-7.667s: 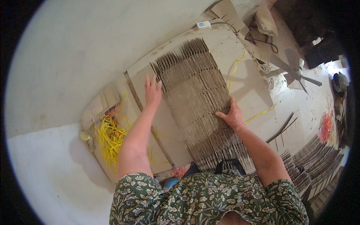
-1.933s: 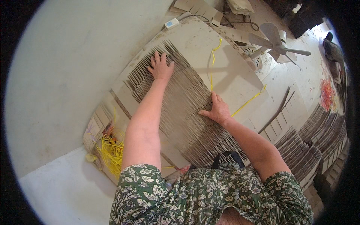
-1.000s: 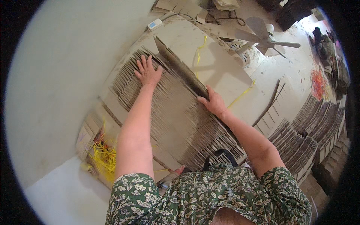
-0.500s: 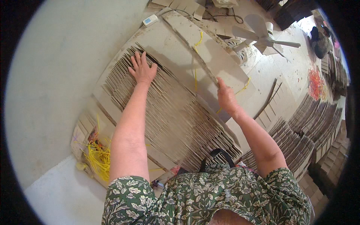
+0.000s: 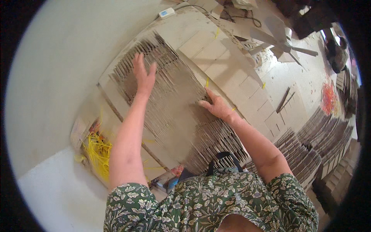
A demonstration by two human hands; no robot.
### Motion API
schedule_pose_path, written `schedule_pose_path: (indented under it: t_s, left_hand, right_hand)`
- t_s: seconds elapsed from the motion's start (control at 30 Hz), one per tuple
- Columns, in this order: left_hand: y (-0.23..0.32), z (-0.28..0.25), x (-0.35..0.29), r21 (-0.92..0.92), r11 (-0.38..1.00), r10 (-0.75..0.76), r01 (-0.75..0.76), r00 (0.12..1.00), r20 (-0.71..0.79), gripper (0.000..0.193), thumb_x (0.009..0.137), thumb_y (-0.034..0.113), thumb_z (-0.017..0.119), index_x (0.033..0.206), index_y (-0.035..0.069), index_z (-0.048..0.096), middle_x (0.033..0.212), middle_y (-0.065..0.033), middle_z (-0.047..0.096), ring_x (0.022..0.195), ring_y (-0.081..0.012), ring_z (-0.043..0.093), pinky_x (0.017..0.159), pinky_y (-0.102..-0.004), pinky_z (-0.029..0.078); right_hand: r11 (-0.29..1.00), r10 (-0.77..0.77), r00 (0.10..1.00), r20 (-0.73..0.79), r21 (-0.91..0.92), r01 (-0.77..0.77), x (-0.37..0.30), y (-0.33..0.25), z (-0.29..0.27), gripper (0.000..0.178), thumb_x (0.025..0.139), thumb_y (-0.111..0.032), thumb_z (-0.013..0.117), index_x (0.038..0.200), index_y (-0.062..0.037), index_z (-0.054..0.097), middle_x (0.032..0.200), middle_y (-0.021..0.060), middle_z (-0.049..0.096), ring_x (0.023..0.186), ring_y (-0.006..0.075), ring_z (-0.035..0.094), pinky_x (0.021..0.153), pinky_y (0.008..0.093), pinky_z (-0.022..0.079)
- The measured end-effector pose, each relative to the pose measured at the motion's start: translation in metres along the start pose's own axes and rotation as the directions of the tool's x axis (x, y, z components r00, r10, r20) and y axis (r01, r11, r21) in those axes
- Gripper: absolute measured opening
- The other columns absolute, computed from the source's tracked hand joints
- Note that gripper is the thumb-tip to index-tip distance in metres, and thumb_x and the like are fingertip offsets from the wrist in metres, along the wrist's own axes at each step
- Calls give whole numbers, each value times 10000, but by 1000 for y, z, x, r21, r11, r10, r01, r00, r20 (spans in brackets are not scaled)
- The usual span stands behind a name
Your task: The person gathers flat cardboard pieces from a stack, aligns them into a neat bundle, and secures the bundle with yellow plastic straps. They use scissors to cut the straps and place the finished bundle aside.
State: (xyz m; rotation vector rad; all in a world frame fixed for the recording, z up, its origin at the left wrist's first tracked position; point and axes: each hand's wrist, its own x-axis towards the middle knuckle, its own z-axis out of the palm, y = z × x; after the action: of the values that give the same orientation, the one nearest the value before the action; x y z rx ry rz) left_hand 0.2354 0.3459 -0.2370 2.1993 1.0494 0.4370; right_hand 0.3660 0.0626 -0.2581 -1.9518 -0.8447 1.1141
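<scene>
A long, tightly packed row of thin cardboard strips, standing on edge, lies across the cardboard-covered work surface in front of me. My left hand is over its far left part, fingers spread, holding nothing. My right hand is at the row's right edge, thumb and fingers apart; whether its fingertips touch the strips I cannot tell. Right beside the row lies a flat layer of slotted cardboard, with bits of yellow strap at its edges.
A heap of yellow straps lies at the left. A fan stands at the far right, with stacked cardboard partitions and a red strap pile on that side. A white box with a cable sits at the far edge.
My right hand has let go of the long cardboard edge and moved left to the row. The slotted layer now shows flat. My left hand has drawn slightly nearer; the view has shifted.
</scene>
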Motion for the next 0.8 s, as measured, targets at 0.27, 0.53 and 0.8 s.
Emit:
schedule_pose_path:
  t_s: [0.27, 0.53, 0.8]
  left_hand:
    - [-102, -11, -252, -706, 248, -716, 664, 616, 328, 851, 900, 696, 250, 1495, 103, 113, 1549, -72, 137, 1415, -248, 138, 1139, -432, 105]
    - [-29, 35, -237, -782, 11, -642, 624, 603, 473, 881, 886, 702, 308, 1467, 52, 187, 1474, -135, 293, 1340, -270, 308, 1092, -451, 265]
    - [-30, -4, -229, -785, 87, -651, 613, 631, 421, 782, 936, 626, 291, 1438, 27, 256, 1433, -136, 357, 1305, -251, 364, 1074, -396, 313]
  right_hand:
    - [977, 67, 995, 79, 195, -81, 7, 10, 5, 674, 900, -379, 580, 1409, -11, 336, 1280, 185, 536, 1196, 274, 491, 1013, 343, 363]
    - [820, 264, 941, 213, 464, -335, 0, -12, 10, 546, 881, -321, 624, 1290, 5, 469, 1148, 82, 593, 1032, 171, 553, 898, 318, 445]
    - [812, 303, 945, 125, 485, -325, -7, -27, 29, 561, 903, -349, 595, 1306, 14, 453, 1174, 99, 580, 1046, 180, 550, 909, 322, 444]
